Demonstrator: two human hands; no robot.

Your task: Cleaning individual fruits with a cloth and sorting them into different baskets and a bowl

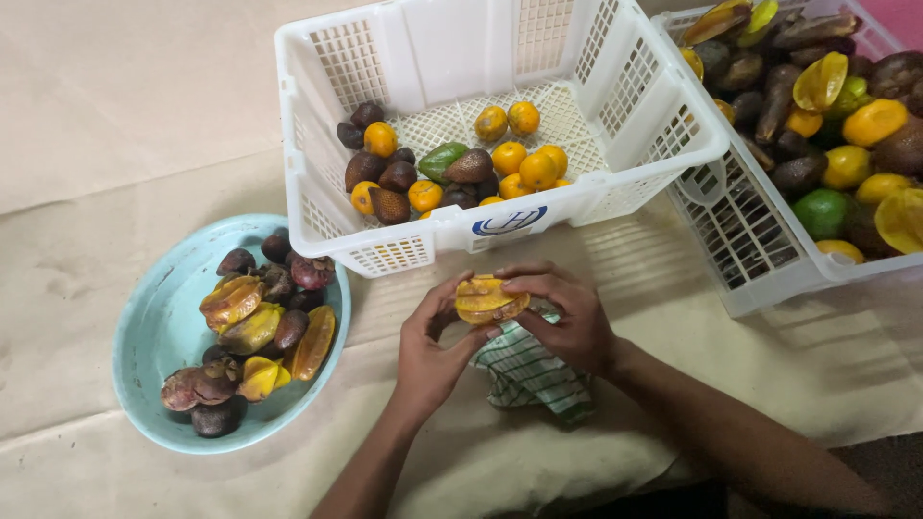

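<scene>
right basket (769, 259) cut off by frame edge, checked cloth (529, 375) partly under hands

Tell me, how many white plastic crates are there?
2: one white crate just beyond the hands, holding small oranges; a second crate at its right, cut off by the frame, piled with mixed fruit.

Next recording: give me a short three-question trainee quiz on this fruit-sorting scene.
1. True or false: both hands hold the yellow-orange ribbed star fruit above the green-and-white checked cloth.
2. Which container holds the small round orange citrus fruits? A) the round light-blue bowl B) the middle white plastic lattice crate C) neither
3. Fill in: the dark round fruits in the bowl lie to the person's ____ side.

Key: 1 true, the left hand and right hand both grip it; 2 B; 3 left.
</scene>
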